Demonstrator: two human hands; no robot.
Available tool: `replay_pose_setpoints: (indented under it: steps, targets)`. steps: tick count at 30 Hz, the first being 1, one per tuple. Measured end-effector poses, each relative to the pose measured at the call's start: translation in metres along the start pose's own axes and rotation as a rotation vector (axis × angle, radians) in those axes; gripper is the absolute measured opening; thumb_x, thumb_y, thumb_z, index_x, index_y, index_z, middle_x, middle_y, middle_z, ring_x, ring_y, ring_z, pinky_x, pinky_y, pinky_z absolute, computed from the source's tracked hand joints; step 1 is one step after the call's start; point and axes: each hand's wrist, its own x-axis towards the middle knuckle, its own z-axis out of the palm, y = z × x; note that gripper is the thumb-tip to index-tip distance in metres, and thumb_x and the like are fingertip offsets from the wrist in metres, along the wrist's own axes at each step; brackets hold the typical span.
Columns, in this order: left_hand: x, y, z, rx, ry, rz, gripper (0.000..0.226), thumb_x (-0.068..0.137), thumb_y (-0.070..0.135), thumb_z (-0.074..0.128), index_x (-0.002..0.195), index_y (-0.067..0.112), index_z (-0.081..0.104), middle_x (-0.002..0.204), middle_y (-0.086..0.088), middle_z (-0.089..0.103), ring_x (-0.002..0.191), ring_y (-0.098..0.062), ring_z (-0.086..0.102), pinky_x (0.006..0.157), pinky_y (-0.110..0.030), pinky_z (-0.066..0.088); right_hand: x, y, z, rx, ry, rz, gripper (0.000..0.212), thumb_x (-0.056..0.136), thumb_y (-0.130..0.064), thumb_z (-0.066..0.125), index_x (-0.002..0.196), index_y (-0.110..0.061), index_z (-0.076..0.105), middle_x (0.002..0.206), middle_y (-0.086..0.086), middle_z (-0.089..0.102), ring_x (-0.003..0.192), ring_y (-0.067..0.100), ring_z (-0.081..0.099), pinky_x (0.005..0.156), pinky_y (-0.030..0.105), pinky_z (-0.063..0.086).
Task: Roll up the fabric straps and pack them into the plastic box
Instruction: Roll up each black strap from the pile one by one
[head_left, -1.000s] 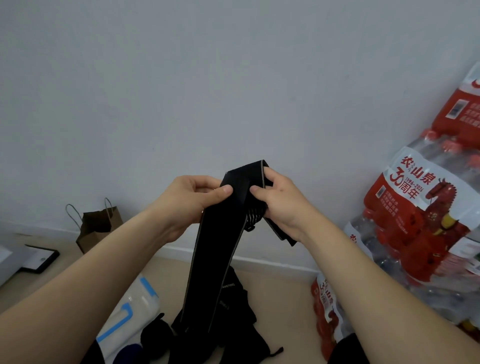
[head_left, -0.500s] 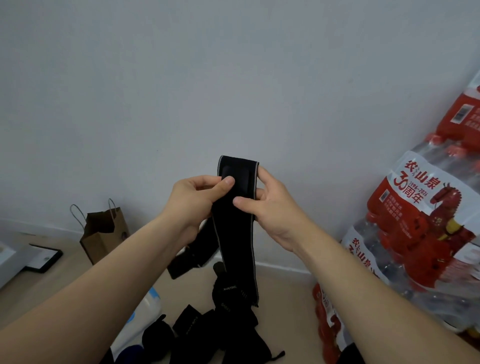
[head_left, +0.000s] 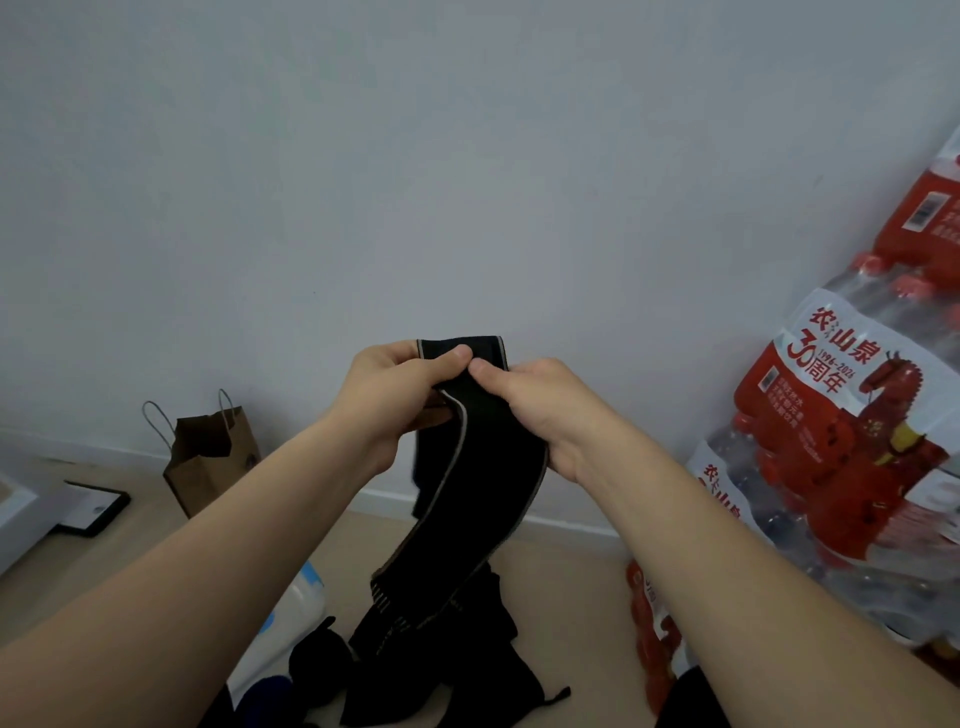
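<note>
I see a pale wooden floor (head_left: 571, 597) running to a white skirting board (head_left: 571, 526) at the far wall (head_left: 467, 182). Far left, a brown paper bag (head_left: 208, 462) stands upright just beside that wall, handles up. Left of it, a flat black-framed panel (head_left: 93, 512) lies near a white object (head_left: 15, 514) cut off by the edge. Near me, a heap of black straps (head_left: 441, 670) sits with a white plastic box (head_left: 291, 613), blue-trimmed, touching its left side. On the right, red-labelled packs of bottled water (head_left: 841, 467) are stacked.
</note>
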Motion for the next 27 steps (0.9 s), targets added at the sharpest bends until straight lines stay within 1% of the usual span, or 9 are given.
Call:
replay_pose_setpoints:
  steps: [3, 5, 8, 11, 13, 17, 21, 24, 27]
  targets:
    - [-0.003, 0.004, 0.002, 0.038, -0.029, -0.014, 0.022, 0.101, 0.021, 0.075, 0.092, 0.002, 0.077, 0.074, -0.010, 0.078, 0.060, -0.018, 0.076, 0.055, -0.026, 0.060, 0.002, -0.003, -0.006, -0.074, 0.095, 0.017, 0.037, 0.097, -0.039, 0.079, 0.097, -0.003, 0.077, 0.085, 0.014, 0.080, 0.068, 0.028, 0.076, 0.067, 0.035, 0.060]
    - [-0.002, 0.002, -0.003, 0.311, 0.044, 0.050, 0.033, 0.105, 0.029, 0.067, 0.087, 0.001, 0.073, 0.067, -0.009, 0.075, 0.058, -0.022, 0.075, 0.054, -0.035, 0.063, 0.006, -0.001, -0.010, -0.138, 0.119, -0.045, 0.037, 0.103, -0.037, 0.071, 0.095, -0.001, 0.074, 0.084, 0.012, 0.075, 0.070, 0.027, 0.071, 0.070, 0.033, 0.055]
    - [-0.002, 0.000, -0.015, 0.780, 0.229, 0.372, 0.016, 0.096, 0.019, 0.057, 0.109, 0.012, 0.063, 0.095, -0.002, 0.071, 0.087, -0.027, 0.069, 0.082, -0.043, 0.059, 0.007, 0.003, -0.015, -0.200, 0.057, -0.116, 0.035, 0.112, -0.032, 0.056, 0.094, -0.006, 0.071, 0.085, 0.011, 0.068, 0.076, 0.025, 0.067, 0.075, 0.033, 0.052]
    - [-0.009, -0.001, -0.022, 0.964, -0.154, 0.633, 0.069, 0.084, 0.010, 0.055, 0.149, 0.033, 0.046, 0.140, 0.011, 0.055, 0.125, -0.021, 0.052, 0.109, -0.042, 0.042, 0.003, 0.004, -0.017, -0.240, 0.018, -0.140, 0.038, 0.115, -0.032, 0.052, 0.094, -0.006, 0.070, 0.084, 0.011, 0.071, 0.075, 0.026, 0.069, 0.074, 0.036, 0.053]
    - [-0.010, -0.006, -0.020, 1.094, -0.205, 0.722, 0.069, 0.094, 0.017, 0.061, 0.156, 0.041, 0.043, 0.142, 0.026, 0.053, 0.133, -0.019, 0.043, 0.108, -0.041, 0.031, 0.001, 0.003, -0.020, -0.225, 0.025, -0.154, 0.045, 0.114, -0.038, 0.052, 0.101, 0.001, 0.071, 0.087, 0.015, 0.068, 0.077, 0.029, 0.066, 0.075, 0.039, 0.051]
    - [-0.007, -0.006, -0.016, 1.037, -0.090, 0.811, 0.035, 0.108, 0.020, 0.060, 0.139, 0.033, 0.069, 0.124, 0.023, 0.071, 0.123, -0.011, 0.052, 0.104, -0.031, 0.037, -0.005, 0.003, -0.032, -0.118, -0.129, -0.079, 0.052, 0.113, -0.045, 0.050, 0.117, 0.000, 0.076, 0.105, 0.019, 0.080, 0.095, 0.035, 0.078, 0.089, 0.041, 0.061]
    - [-0.008, -0.005, -0.008, 0.840, -0.063, 0.752, 0.032, 0.107, 0.009, 0.052, 0.112, 0.025, 0.080, 0.100, 0.019, 0.079, 0.095, 0.005, 0.069, 0.081, -0.008, 0.047, -0.012, -0.001, -0.045, 0.061, -0.329, 0.017, 0.050, 0.101, -0.053, 0.069, 0.116, -0.006, 0.080, 0.108, 0.013, 0.081, 0.092, 0.024, 0.079, 0.076, 0.031, 0.063]
    - [0.000, -0.007, -0.006, 0.859, 0.065, 0.540, 0.030, 0.109, 0.020, 0.054, 0.085, 0.017, 0.072, 0.081, 0.002, 0.074, 0.082, -0.022, 0.068, 0.068, -0.027, 0.048, -0.016, -0.004, -0.058, 0.107, -0.401, 0.006, 0.053, 0.090, -0.036, 0.082, 0.125, 0.002, 0.075, 0.115, 0.015, 0.077, 0.094, 0.023, 0.076, 0.082, 0.032, 0.063]
    - [0.003, -0.011, -0.006, 0.939, 0.080, 0.327, 0.041, 0.111, 0.028, 0.055, 0.072, 0.015, 0.054, 0.069, -0.004, 0.060, 0.073, -0.031, 0.058, 0.058, -0.037, 0.037, -0.022, -0.006, -0.070, 0.158, -0.399, -0.078, 0.023, 0.096, -0.023, 0.074, 0.106, -0.005, 0.084, 0.101, 0.009, 0.079, 0.083, 0.015, 0.076, 0.073, 0.025, 0.062]
